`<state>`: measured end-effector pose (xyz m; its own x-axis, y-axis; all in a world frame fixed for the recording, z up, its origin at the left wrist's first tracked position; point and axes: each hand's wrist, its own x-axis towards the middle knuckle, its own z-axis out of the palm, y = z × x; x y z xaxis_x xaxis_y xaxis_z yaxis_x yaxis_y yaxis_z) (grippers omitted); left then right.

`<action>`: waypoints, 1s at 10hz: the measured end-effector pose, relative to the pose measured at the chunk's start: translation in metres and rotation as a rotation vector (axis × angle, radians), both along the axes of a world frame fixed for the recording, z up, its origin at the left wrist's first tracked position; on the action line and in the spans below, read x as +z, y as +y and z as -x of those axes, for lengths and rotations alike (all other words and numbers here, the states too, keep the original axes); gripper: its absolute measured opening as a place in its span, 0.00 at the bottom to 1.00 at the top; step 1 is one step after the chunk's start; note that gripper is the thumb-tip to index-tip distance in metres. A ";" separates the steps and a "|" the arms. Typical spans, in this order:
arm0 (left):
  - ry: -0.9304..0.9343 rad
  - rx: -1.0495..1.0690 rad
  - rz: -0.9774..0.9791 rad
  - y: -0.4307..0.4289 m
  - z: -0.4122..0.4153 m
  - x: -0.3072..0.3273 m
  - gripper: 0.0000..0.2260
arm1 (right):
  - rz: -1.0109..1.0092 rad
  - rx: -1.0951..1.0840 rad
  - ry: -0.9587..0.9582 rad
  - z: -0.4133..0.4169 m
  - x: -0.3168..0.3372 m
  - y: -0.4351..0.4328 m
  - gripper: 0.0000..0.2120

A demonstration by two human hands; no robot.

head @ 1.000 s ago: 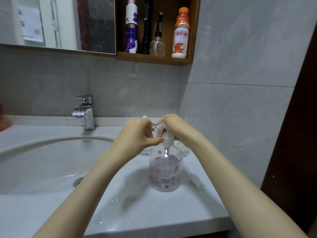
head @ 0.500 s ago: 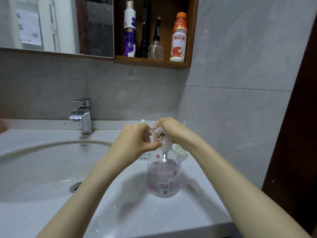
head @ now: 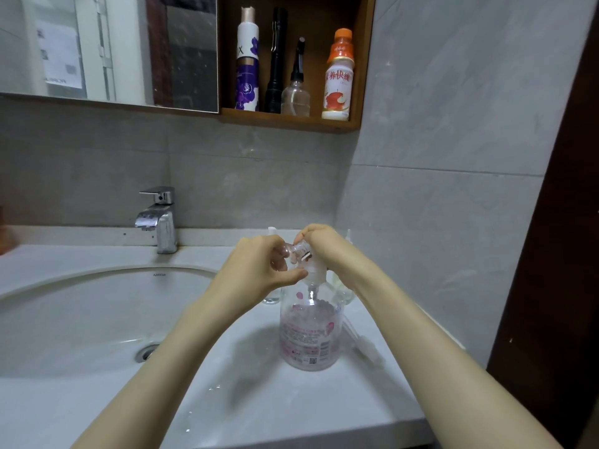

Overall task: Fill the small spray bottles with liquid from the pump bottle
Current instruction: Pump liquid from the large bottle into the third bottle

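Clutter gathers along the desk's [head: 291,416] right edge, behind and beside the work. One small clear bottle [head: 271,298] stands behind the left hand [head: 259,267], its body mostly hidden by the wrist. Another clear bottle [head: 344,283] stands behind the right hand [head: 327,247], close to the wall. A white sprayer tube [head: 363,343] lies flat on the desk just right of the pump bottle [head: 311,332].

The pump bottle stands upright near the desk's right edge, between the sink [head: 81,319] and the side wall. Above its pump head [head: 314,272] both hands hold the small spray bottle [head: 299,252], tilted. The left grip is curled round its body, and the right grip is pinched at its neck end, over the pump head. The fingers hide where the spout meets the bottle's mouth.

The desk is pale stone with water drops [head: 214,388] near its front edge. The oval sink is set into it at the left, with a chrome faucet [head: 158,218] at the back edge. Grey tiles cover the walls. A mirror [head: 107,47] hangs above, and beside it is a wooden shelf [head: 291,119]. On the shelf stand a purple can [head: 247,69], a black flashlight [head: 275,59], a clear nozzle bottle [head: 295,89] and an orange-capped drink bottle [head: 337,79]. A dark door frame [head: 551,222] closes the right side.
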<state>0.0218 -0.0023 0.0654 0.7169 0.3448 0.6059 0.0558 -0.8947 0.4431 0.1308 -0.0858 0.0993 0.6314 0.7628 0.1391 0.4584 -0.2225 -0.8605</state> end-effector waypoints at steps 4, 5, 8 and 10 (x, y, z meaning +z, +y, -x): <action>0.010 0.017 -0.011 -0.002 0.004 0.006 0.12 | -0.039 -0.008 0.084 -0.005 -0.001 0.004 0.11; 0.008 0.036 -0.024 -0.001 0.004 0.004 0.12 | -0.036 0.004 0.076 -0.003 -0.001 0.005 0.11; -0.010 -0.008 -0.029 0.002 0.000 -0.003 0.11 | -0.130 0.030 0.171 -0.001 -0.008 0.000 0.16; 0.000 -0.012 -0.001 0.004 -0.001 -0.005 0.12 | -0.100 -0.027 0.093 0.000 -0.008 0.002 0.16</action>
